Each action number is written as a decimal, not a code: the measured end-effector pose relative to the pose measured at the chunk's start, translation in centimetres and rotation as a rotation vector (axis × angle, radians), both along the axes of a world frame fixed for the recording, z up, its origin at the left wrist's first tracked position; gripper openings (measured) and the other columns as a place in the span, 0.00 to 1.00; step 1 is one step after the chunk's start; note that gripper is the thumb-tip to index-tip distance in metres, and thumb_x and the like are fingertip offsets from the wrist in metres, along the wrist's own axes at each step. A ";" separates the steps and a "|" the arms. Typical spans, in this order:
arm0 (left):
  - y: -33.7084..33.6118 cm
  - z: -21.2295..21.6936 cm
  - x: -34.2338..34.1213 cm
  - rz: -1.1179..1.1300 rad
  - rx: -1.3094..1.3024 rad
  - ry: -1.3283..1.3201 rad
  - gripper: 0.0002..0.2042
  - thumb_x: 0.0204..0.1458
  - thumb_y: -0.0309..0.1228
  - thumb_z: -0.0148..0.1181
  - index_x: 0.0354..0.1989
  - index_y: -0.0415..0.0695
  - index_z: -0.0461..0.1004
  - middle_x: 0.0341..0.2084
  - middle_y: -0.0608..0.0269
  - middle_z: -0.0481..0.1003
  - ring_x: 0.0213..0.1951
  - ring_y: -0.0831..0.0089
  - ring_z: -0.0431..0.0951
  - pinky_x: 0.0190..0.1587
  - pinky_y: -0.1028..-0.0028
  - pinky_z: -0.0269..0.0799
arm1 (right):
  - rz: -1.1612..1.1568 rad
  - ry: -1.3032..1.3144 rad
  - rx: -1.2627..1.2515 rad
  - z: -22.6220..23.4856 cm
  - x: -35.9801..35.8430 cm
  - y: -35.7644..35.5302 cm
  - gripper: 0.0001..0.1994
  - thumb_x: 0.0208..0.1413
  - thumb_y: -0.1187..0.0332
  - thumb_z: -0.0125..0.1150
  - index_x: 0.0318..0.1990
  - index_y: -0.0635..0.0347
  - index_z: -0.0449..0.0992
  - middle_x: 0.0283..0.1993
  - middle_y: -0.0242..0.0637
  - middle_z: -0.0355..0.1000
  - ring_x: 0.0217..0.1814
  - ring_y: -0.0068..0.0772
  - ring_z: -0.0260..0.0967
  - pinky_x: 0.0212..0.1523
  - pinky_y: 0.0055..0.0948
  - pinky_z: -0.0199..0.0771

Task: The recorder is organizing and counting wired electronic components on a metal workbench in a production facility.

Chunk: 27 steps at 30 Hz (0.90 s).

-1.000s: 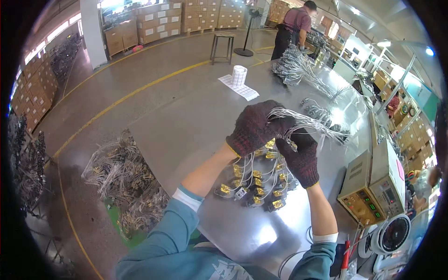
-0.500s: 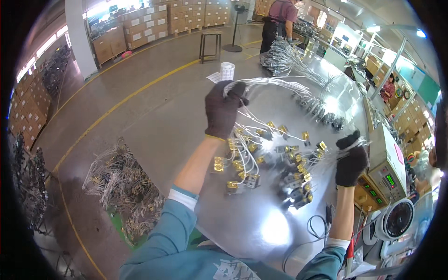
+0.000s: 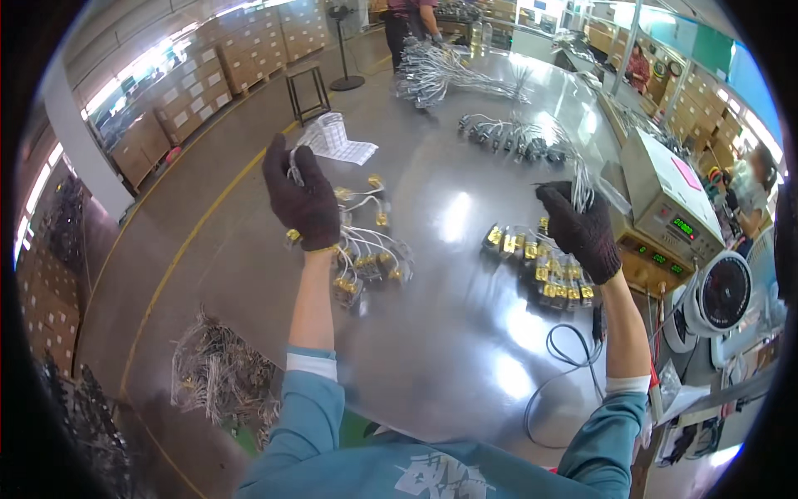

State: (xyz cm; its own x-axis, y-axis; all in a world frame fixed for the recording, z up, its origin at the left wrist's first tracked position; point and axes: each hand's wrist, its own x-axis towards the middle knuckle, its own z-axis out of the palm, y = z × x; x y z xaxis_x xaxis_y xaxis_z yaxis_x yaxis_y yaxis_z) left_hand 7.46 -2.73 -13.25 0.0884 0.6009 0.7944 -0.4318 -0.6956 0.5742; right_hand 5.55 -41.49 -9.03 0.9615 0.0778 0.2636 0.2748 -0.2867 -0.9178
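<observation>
In a dark knitted glove, my left hand [image 3: 304,198] is closed round a bunch of white wires [image 3: 296,170] at the left side of the metal table. Below and to its right, brass-and-grey connectors [image 3: 368,264] spread out on the wires' ends. My right hand [image 3: 584,229], gloved alike, grips a second bunch of white wires [image 3: 583,190] near the table's right side. Under that hand lies a tighter row of black connectors with brass-coloured fronts [image 3: 532,251]. The glove covers part of this row.
A roll of white labels [image 3: 332,131] stands beyond my left hand. Farther off lie more wired connectors [image 3: 519,143] and a large wire pile [image 3: 428,75]. Metering boxes [image 3: 670,193] and a round fan [image 3: 721,293] stand at right. A black cable [image 3: 550,384] curls nearby. Another person works far back.
My left hand has moved left and my right hand slightly left, drawing their wire bunches apart. The connectors, formerly spread across the middle, now form two separate groups. The whole view has shifted.
</observation>
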 end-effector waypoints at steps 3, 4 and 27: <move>0.5 0.7 -0.6 0.182 0.084 0.226 0.24 0.60 0.35 0.67 0.64 0.42 0.74 0.54 0.50 0.79 0.56 0.50 0.80 0.62 0.56 0.75 | 0.026 0.062 0.016 1.9 -1.1 0.8 0.13 0.67 0.62 0.68 0.48 0.65 0.84 0.24 0.29 0.73 0.19 0.18 0.67 0.19 0.24 0.60; 0.2 0.9 -0.9 0.369 0.238 0.295 0.25 0.59 0.35 0.67 0.65 0.43 0.73 0.56 0.51 0.78 0.61 0.47 0.76 0.66 0.53 0.70 | 0.042 0.061 0.079 2.1 -1.2 1.0 0.13 0.67 0.62 0.67 0.48 0.65 0.84 0.23 0.29 0.72 0.18 0.18 0.66 0.19 0.24 0.59; -9.2 -5.6 -9.9 -0.778 0.763 0.734 0.24 0.59 0.29 0.66 0.66 0.43 0.75 0.63 0.49 0.77 0.67 0.48 0.75 0.69 0.51 0.70 | 0.382 -0.386 -0.307 -5.2 -1.6 2.4 0.10 0.62 0.65 0.74 0.46 0.57 0.84 0.43 0.40 0.84 0.44 0.37 0.83 0.50 0.37 0.83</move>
State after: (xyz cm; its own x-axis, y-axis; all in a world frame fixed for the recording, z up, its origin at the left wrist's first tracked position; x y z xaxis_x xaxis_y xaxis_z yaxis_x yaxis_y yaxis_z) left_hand -2.46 -11.89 -18.81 0.7600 -0.3788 0.5282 -0.6219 -0.6599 0.4217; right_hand 3.98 -39.11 -14.18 0.6908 0.5249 0.4973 0.7054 -0.3381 -0.6230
